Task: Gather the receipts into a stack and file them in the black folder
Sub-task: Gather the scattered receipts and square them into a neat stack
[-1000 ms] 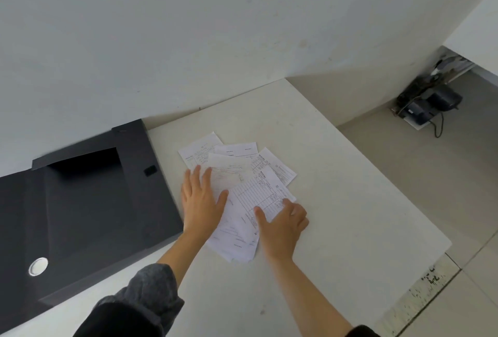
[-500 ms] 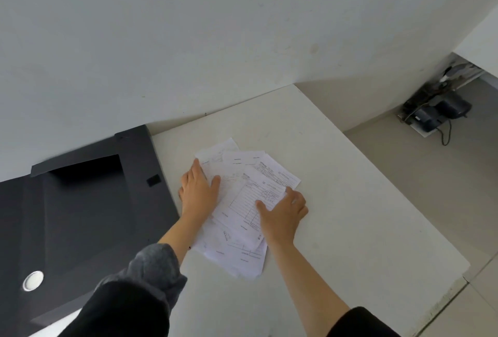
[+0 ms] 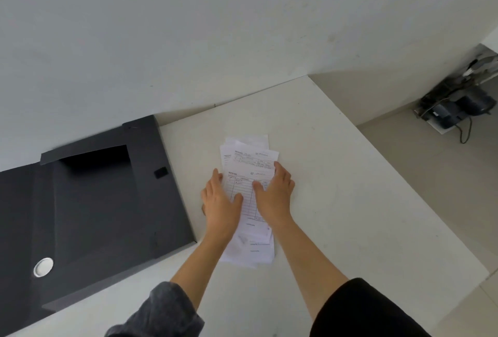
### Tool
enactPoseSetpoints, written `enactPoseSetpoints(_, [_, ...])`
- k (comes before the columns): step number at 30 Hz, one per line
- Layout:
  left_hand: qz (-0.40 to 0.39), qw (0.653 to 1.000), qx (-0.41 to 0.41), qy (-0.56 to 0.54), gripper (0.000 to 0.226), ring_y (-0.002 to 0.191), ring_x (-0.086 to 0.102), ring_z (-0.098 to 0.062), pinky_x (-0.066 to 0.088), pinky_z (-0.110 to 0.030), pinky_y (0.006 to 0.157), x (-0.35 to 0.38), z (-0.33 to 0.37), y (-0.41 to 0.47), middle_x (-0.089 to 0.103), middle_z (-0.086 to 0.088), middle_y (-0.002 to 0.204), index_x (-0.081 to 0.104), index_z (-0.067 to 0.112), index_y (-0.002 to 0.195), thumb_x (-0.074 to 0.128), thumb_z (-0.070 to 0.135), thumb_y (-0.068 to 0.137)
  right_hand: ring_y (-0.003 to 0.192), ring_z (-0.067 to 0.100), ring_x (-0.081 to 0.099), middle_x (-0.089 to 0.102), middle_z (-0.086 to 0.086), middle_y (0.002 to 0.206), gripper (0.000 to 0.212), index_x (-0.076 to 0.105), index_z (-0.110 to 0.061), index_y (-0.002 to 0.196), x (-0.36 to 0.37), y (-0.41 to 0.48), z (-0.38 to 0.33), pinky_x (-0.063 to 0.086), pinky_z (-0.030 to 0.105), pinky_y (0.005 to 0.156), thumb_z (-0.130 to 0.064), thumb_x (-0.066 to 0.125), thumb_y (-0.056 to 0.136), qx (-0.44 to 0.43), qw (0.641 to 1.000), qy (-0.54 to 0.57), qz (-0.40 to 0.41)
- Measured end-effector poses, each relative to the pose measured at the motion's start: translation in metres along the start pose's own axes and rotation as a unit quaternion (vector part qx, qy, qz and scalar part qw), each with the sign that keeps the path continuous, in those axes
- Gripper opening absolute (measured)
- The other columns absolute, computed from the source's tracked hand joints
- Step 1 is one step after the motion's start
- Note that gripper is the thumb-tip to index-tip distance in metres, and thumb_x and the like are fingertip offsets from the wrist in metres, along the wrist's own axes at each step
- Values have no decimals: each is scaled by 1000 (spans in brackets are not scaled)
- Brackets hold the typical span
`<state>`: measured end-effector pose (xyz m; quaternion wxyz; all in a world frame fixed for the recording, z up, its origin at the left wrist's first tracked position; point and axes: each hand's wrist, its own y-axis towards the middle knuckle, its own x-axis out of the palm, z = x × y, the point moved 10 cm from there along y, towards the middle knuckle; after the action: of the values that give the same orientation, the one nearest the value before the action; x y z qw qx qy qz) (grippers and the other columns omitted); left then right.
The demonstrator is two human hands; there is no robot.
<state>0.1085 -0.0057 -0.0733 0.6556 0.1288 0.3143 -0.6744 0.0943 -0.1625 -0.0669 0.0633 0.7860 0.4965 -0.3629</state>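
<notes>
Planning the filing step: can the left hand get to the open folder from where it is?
Probably yes. The left hand rests on the receipts right beside the folder, with only bare table between.

Both arms reach forward — left hand [image 3: 221,203] and right hand [image 3: 273,193] flat, fingers apparently extended.

White bench [image 3: 336,202] set against a plain, lightly scuffed white wall [image 3: 215,26]. Right of the bench, pale tiled floor [image 3: 431,188]; at the floor's far corner, dark equipment with a trailing cable [image 3: 455,113]. Diffuse, even lighting.
</notes>
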Motion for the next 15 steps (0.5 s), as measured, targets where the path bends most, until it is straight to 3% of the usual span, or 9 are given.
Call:
enactPoseSetpoints(3, [10,1000,-9,-23,79,134,28,-24,29,-46,113,-3,-3,-4,38,-4,144,13,13,147,62,14,85,131,27,29,37,8,142,49,31,-13,137,-21,-7,9,33,43,102,-16,50,92,42,997,-13,59])
enactPoseSetpoints(6, [42,998,-41,-25,80,136,26,-25,28,-46,114,-15,-11,-7,36,-7,146,14,12,147,64,18,84,129,30,31,39,14,139,45,36,-6,134,-39,-27,35,33,38,101,-8,49,91,96,989,3,113])
enactPoseSetpoints(10, [20,999,-41,-16,79,138,22,-27,24,-45,114,-4,-10,-23,30,-8,149,15,10,146,64,15,84,128,29,33,37,15,137,45,37,-1,134,-25,-45,37,35,34,103,-4,49,90,49,996,10,80])
enactPoseSetpoints(15, [5,995,-78,-60,75,132,34,-28,35,-49,110,0,-14,-20,38,-8,142,22,11,143,66,13,83,121,26,47,37,9,137,47,39,-7,135,-12,-42,30,45,40,101,-2,49,90,49,993,100,29])
